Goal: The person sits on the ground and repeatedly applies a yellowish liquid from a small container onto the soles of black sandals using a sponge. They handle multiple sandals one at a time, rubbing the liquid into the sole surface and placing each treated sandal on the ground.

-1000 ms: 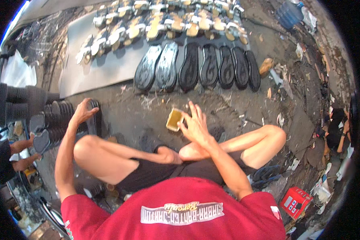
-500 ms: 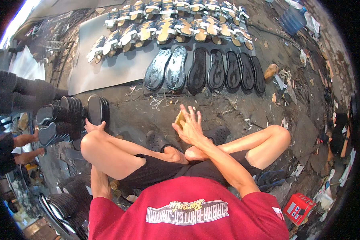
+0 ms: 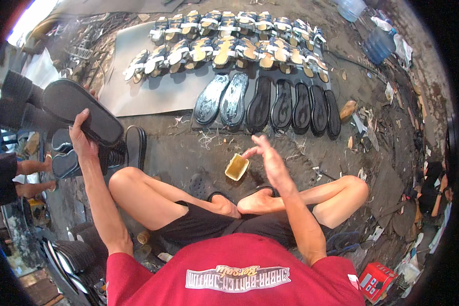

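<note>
A black shoe sole [image 3: 84,112] is raised at the left, tilted, with my left hand [image 3: 84,135] gripping its edge, thumb across its face. Below it, more black soles [image 3: 66,164] are stacked on the ground near my left knee. In front of my feet rests a small yellowish container [image 3: 236,167] with amber contents. My right hand [image 3: 271,162] hovers beside that container with fingers stretched out; one fingertip comes close to its rim, and I cannot tell whether it touches. Ahead, a row of black soles [image 3: 281,104] lies on the ground, the two leftmost shiny and wet-looking.
Rows of sandal uppers with tan insoles [image 3: 224,51] stand on a grey sheet [image 3: 143,97] at the back. A person's legs [image 3: 33,176] show at far left. Scraps, a red box [image 3: 376,280] and a blue water jug [image 3: 378,46] are at the right.
My left hand has lifted a sole from the stack beside my knee, up and to the left. My right hand has shifted right, away from over the container. The view has tilted slightly.
</note>
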A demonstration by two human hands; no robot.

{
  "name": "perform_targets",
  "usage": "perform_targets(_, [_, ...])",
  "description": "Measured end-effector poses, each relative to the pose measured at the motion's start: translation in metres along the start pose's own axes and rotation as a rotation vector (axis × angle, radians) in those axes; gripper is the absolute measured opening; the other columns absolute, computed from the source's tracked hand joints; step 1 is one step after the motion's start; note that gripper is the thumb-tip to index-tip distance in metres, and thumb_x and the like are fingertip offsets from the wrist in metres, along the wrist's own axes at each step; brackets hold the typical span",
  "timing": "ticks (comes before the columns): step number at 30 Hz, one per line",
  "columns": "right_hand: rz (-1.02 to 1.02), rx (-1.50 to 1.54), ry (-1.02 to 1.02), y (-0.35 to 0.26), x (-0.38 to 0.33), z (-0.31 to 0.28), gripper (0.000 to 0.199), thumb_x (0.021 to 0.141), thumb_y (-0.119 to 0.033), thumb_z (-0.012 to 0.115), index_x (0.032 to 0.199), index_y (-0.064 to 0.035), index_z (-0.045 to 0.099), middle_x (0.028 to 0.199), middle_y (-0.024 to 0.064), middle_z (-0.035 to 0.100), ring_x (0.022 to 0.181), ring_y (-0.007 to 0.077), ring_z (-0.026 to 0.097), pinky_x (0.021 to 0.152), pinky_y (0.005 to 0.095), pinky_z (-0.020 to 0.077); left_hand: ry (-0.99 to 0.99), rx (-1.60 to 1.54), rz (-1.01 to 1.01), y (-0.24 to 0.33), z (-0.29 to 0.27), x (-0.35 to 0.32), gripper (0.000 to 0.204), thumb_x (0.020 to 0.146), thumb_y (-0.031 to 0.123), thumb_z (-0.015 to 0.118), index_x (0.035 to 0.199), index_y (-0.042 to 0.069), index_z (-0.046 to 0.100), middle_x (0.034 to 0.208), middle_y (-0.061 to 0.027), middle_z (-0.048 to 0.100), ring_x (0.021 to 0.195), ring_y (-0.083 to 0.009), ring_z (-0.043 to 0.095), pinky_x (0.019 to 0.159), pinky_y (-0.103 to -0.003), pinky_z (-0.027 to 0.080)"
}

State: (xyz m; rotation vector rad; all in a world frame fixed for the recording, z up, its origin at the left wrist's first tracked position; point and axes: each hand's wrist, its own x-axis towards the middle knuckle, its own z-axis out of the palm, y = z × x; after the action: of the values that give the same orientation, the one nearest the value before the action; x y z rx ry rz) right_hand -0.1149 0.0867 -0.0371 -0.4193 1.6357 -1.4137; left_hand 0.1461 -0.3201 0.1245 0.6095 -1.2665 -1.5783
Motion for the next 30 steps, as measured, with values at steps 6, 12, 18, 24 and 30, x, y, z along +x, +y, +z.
perform_targets(6, [-0.313, 0.551, -0.152, -0.132, -0.028, -0.006, 0.075, 0.116, -0.057, 0.033, 0.111, -0.0004, 0.082, 0.172, 0.0149, 0.044, 0.154, 0.0213, 0.035, 0.126, 0.0434, 0.0215, -0.375, -0.521, -0.358, -0.017, 0.111, -0.084, 0.097, 0.107, 0.077, 0.031, 0.157, -0.005, 0.047, 0.146, -0.0281, 0.064, 0.116, -0.0374, 0.073, 0.098, -0.049, 0.062])
perform_targets(12, [-0.693, 0.406, -0.297, -0.180, -0.039, 0.055, 0.072, 0.119, -0.050, 0.020, 0.149, 0.0025, 0.059, 0.172, 0.0188, 0.041, 0.160, 0.0257, 0.028, 0.132, 0.0492, 0.0110, -0.324, -0.805, -0.693, -0.054, 0.183, -0.192, 0.092, 0.105, 0.071, 0.035, 0.152, -0.005, 0.054, 0.141, -0.0246, 0.067, 0.125, -0.0371, 0.068, 0.109, -0.047, 0.055])
perform_targets(18, [-0.802, -0.744, 0.267, -0.134, -0.056, 0.095, 0.064, 0.116, -0.054, 0.029, 0.169, -0.0205, 0.045, 0.180, 0.0237, 0.018, 0.161, 0.0455, 0.017, 0.129, 0.0577, 0.0101, -0.040, -0.582, -0.420, -0.047, 0.227, -0.214, 0.062, 0.113, 0.058, 0.038, 0.150, 0.010, 0.052, 0.138, -0.0137, 0.064, 0.119, -0.0266, 0.064, 0.104, -0.043, 0.054])
perform_targets(24, [-0.715, -0.513, 0.103, -0.135, -0.088, 0.108, 0.086, 0.113, -0.066, 0.022, 0.174, -0.0051, 0.024, 0.182, 0.0259, 0.007, 0.163, 0.0519, 0.010, 0.128, 0.0642, 0.0057, -0.642, -0.620, 0.052, -0.121, 0.195, -0.222, 0.069, 0.112, 0.049, 0.046, 0.166, 0.020, 0.014, 0.165, -0.0118, 0.032, 0.146, -0.0290, 0.043, 0.113, -0.047, 0.047])
perform_targets(30, [-0.758, -0.660, 0.120, -0.144, -0.082, 0.098, 0.087, 0.112, -0.067, 0.022, 0.176, -0.0078, 0.019, 0.182, 0.0245, 0.005, 0.163, 0.0516, 0.011, 0.126, 0.0690, 0.0072, -0.504, -0.434, -0.105, -0.096, 0.190, -0.233, 0.053, 0.112, 0.051, 0.042, 0.148, 0.013, 0.037, 0.142, -0.0090, 0.050, 0.126, -0.0233, 0.054, 0.104, -0.041, 0.049])
